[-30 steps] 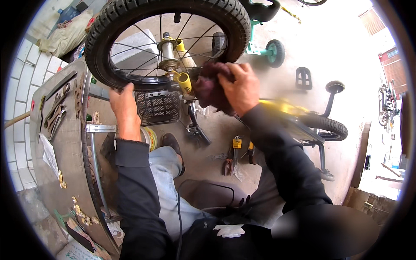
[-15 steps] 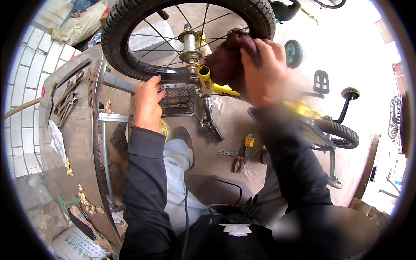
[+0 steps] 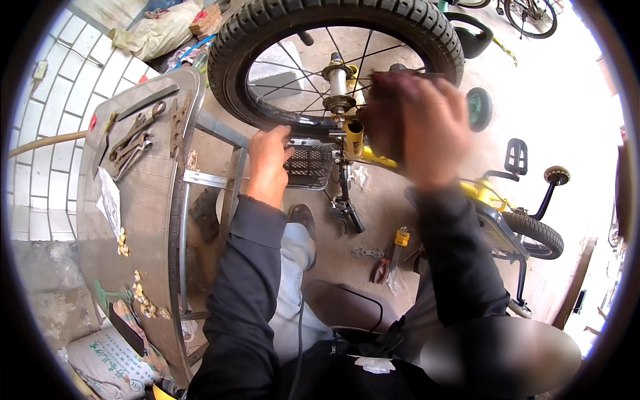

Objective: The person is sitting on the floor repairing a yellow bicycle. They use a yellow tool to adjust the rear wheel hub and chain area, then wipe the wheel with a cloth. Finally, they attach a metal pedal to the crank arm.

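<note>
My right hand (image 3: 439, 137) grips a dark red cloth (image 3: 388, 117) against the near right side of a wheel with a black knobby tyre (image 3: 230, 83); motion blurs both hand and cloth. The wheel's silver hub (image 3: 338, 83) and black spokes show left of the cloth. Just below the hub is the open end of a yellow frame tube (image 3: 355, 139). My left hand (image 3: 268, 167) is closed at the left edge of a black mesh basket (image 3: 312, 167), its fingertips close under the tyre. Parts of those fingers are hidden.
At left, a worn table (image 3: 150, 207) bears wrenches (image 3: 137, 137). Pliers (image 3: 380, 271) and a yellow-handled tool (image 3: 401, 238) lie on the floor between my legs. To the right are a pedal (image 3: 516, 157), a small wheel (image 3: 479, 110) and the bicycle's other wheel (image 3: 533, 235).
The view has shifted, so the whole scene sits further right. The cloth in my right hand has moved slightly down along the wheel. My left hand stays at the basket.
</note>
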